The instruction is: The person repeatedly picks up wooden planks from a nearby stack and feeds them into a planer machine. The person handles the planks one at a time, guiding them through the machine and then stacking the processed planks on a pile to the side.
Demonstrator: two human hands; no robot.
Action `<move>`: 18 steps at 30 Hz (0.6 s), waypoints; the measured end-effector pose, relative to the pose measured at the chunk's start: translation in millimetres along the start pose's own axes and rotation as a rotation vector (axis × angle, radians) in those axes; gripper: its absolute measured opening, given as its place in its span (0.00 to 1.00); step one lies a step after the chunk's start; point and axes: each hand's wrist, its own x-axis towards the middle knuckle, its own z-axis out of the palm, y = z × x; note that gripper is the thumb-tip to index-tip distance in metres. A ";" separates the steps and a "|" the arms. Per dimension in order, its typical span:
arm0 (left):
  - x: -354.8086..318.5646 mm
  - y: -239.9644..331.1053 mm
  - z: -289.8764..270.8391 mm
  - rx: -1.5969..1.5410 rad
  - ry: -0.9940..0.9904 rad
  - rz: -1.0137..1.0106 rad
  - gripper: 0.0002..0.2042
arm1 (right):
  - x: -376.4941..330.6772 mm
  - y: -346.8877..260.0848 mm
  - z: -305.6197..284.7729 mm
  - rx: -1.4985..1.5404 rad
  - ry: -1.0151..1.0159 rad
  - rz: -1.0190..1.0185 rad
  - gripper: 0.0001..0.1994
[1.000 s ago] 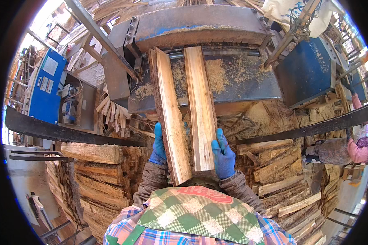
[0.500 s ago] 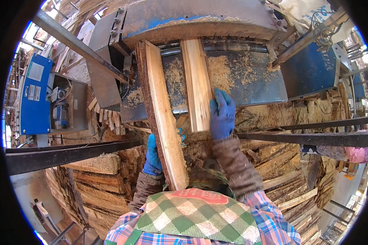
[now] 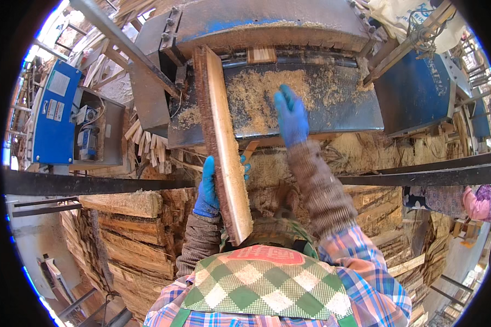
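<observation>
My left hand (image 3: 207, 188), in a blue glove, is closed round a long bark-edged board (image 3: 223, 125), its fingertips showing on the far side. The board slants from near my apron to the machine's opening, its far end over the sawdust-covered metal bed (image 3: 333, 103). Only the near end of a second wooden board (image 3: 262, 55) shows, under the machine's front edge at the roller (image 3: 311, 61). My right hand (image 3: 292, 115), also blue-gloved and a little blurred, hovers above the bed's front part. It holds nothing, and its fingers stretch toward the opening.
A blue control box (image 3: 57, 111) with a motor beside it stands at left. A blue machine housing (image 3: 409, 92) is at right. Dark metal bars (image 3: 420, 170) cross on both sides. Stacked rough boards (image 3: 128, 240) lie below, and another person's pink-clad part (image 3: 480, 201) shows far right.
The second board has slid forward into the machine, leaving just its end visible. My right hand has let go of it and moved forward. The bark-edged board has shifted slightly, still in my left hand.
</observation>
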 end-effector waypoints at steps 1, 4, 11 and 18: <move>-5.6 3.2 2.8 0.103 0.039 0.036 0.42 | -31.1 -10.8 4.3 0.014 -0.185 0.007 0.34; -11.4 1.8 31.1 0.330 0.258 0.207 0.42 | -146.5 -33.5 -12.3 0.157 -0.613 0.184 0.44; -25.1 6.8 13.5 0.207 0.195 0.076 0.38 | -229.6 37.4 -38.8 -0.212 -0.118 0.112 0.31; -19.2 16.6 -40.6 0.063 0.182 0.067 0.34 | -197.0 50.3 -7.0 -0.293 -0.035 -0.086 0.28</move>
